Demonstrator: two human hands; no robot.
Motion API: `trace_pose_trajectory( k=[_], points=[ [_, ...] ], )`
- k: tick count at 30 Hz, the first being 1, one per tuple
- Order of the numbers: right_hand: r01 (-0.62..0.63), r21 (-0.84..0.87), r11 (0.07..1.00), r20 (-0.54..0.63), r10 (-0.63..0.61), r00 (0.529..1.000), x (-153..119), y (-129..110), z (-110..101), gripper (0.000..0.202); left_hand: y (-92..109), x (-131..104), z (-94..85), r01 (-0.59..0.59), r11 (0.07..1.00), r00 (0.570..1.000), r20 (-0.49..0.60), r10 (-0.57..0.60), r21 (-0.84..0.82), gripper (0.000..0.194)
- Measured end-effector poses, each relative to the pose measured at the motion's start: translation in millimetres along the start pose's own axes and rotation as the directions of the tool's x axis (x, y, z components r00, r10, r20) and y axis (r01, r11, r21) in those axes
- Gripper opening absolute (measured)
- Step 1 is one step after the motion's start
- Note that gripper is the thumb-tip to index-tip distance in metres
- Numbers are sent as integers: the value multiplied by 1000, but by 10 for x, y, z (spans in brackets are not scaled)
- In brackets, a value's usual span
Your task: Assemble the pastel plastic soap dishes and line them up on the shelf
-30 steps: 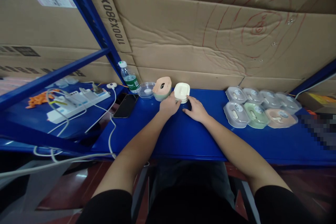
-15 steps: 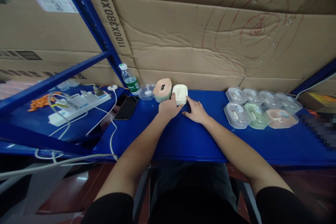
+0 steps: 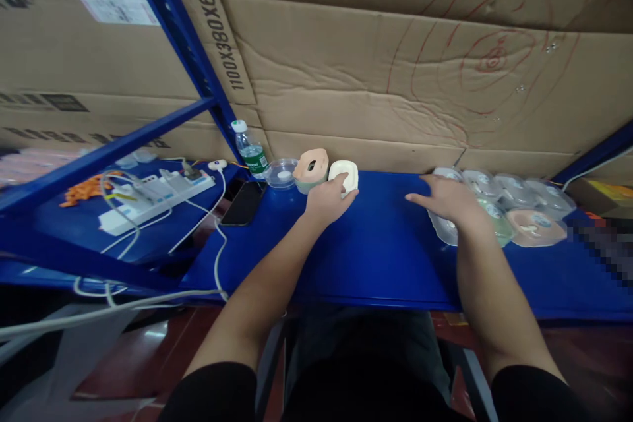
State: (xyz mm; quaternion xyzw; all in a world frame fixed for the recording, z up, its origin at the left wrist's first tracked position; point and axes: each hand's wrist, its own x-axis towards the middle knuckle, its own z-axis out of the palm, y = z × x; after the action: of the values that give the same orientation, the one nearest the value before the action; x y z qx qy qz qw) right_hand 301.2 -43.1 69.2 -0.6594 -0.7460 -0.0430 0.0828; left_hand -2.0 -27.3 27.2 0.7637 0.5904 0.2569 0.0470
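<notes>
My left hand (image 3: 329, 201) is closed on the near edge of a cream square container (image 3: 351, 168), its fingers over the top and the thumb at the front side. To the left of that stands a peach-topped, green-based container (image 3: 312, 163) with an oval hole in its top. My right hand (image 3: 457, 198) is open and holds nothing, thumb and fingers apart. It hovers over the nearest of several clear-lidded boxes, hiding part of a greyish one (image 3: 445, 227). A green box (image 3: 502, 224) and a peach box (image 3: 537, 227) lie to its right.
A round clear plastic lid (image 3: 277, 178), a water bottle (image 3: 251, 153) and a black phone (image 3: 243, 203) are at the left of the blue table (image 3: 376, 257). A white power strip (image 3: 153, 201) with cables lies beyond the blue rack post. Cardboard (image 3: 336, 79) walls the back.
My right hand has left the cream container and moved right to the clear-lidded boxes. My left hand has stayed on the cream container, its fingers now further over its top. The view has shifted slightly.
</notes>
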Motion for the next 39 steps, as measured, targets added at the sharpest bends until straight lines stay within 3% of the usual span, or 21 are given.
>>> trace_pose_trajectory(
  k=[2,4,6,8,10,12,16,18,22,27,29,34,37,39],
  points=[
    [-119,-63,991,80,124,989,-48,147,20,63,-2,-3,1,-34,999,999,-9,34,-21,49],
    [-152,-93,984,146,165,975,-89,156,100,62,7,-15,11,-86,995,996,2,86,-42,48],
    [-90,-70,993,138,99,985,-121,56,189,66,22,-33,32,-151,986,988,33,153,-64,48],
    [52,21,998,79,-54,995,-141,-89,253,70,32,-52,62,-214,973,973,66,219,-83,49],
    [235,136,962,20,-240,971,-149,-211,286,74,25,-60,98,-256,962,961,86,264,-92,49],
    [315,184,931,-24,-316,949,-150,-269,307,83,0,-53,135,-275,957,955,91,283,-94,49],
    [186,124,975,65,-195,979,-142,-231,378,97,-58,-21,187,-287,953,949,108,296,-97,47],
    [189,142,972,116,-206,972,-138,-204,414,96,-67,-18,188,-312,944,940,109,323,-105,47],
    [262,207,943,76,-282,956,-132,-222,421,80,-39,-54,142,-308,947,943,102,316,-92,66],
    [245,271,931,33,-263,964,-115,-258,421,97,0,-91,123,-287,952,927,220,304,-110,87],
    [273,315,909,22,-295,955,-99,-254,439,92,6,-92,135,-307,943,911,247,331,-133,87],
    [329,430,841,-146,-295,944,-63,-239,441,74,13,-78,107,-314,936,927,163,338,-157,82],
    [370,543,754,-315,-225,922,-57,-257,415,79,19,-70,53,-275,937,956,47,291,-214,80],
    [390,594,703,-387,-176,905,-58,-281,406,80,25,-68,28,-235,933,967,26,252,-272,72]
  ],
)
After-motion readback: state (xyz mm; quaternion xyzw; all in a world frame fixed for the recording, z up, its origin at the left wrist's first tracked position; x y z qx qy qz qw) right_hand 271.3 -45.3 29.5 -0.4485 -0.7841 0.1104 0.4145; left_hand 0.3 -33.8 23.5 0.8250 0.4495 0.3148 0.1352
